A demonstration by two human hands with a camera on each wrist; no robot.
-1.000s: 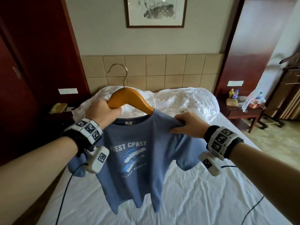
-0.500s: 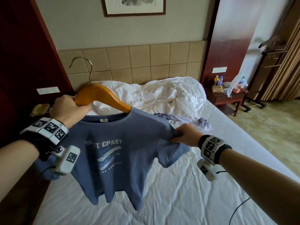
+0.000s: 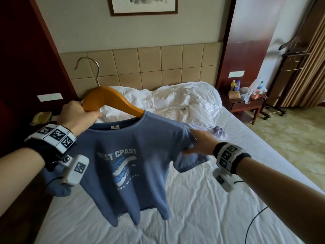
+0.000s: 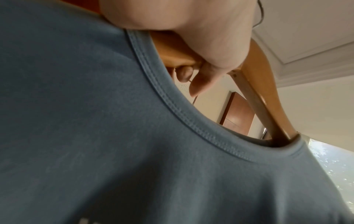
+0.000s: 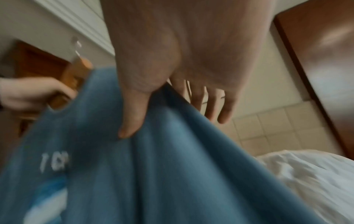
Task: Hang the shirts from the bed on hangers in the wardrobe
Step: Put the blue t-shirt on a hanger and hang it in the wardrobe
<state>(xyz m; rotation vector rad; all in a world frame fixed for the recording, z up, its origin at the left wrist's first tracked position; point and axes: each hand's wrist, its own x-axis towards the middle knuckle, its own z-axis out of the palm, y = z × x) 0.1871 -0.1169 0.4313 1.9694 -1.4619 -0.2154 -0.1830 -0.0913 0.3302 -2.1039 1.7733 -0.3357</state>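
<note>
A blue T-shirt with white "WEST COAST" print hangs on a wooden hanger above the bed. My left hand grips the hanger's left arm just above the collar; in the left wrist view its fingers curl round the wood. My right hand lies on the shirt's right shoulder with straight fingers. In the right wrist view its thumb rests on the front of the cloth while the fingers stretch out behind it. A pale lilac garment lies on the bed beyond.
The bed has a white sheet and a crumpled duvet at the tiled headboard. A nightstand with bottles stands to the right, a dark valet stand beside it. Dark wood panels rise at the left.
My right hand let go its pinch of the shoulder and slid down toward the sleeve, fingers now straight. The view panned right and the hanger moved a little left.
</note>
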